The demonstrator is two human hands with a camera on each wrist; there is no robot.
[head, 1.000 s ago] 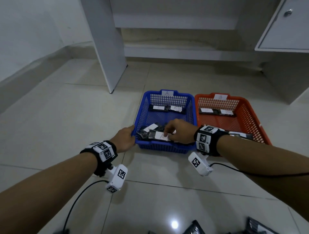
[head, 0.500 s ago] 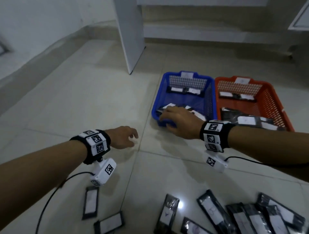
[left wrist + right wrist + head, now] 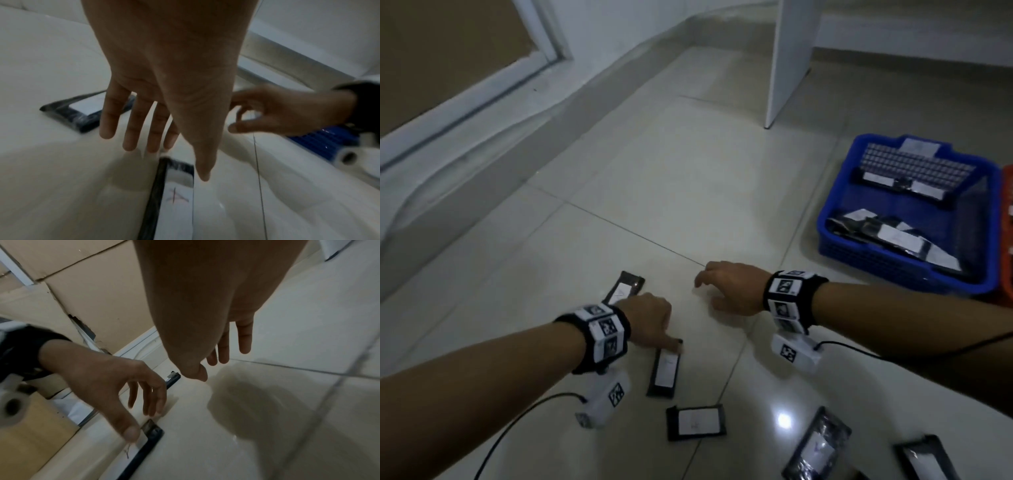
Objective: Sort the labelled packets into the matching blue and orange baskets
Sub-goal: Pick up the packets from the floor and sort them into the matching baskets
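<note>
— Where's the packet?
— The black plastic packet with a white label (image 3: 666, 371) lies flat on the pale tiled floor (image 3: 654, 192); your left hand (image 3: 647, 320) hangs over its far end, fingers straight, gripping nothing.
— And the right?
— Your right hand (image 3: 734, 287) hovers nearby, fingers loose, empty. The blue mesh plastic basket (image 3: 900, 270) sits well apart.

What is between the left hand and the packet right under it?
Nothing visible. The left hand hovers with straight fingers over the packet, its thumb tip at the packet's near end. The right hand is off to the side over bare floor.
</note>
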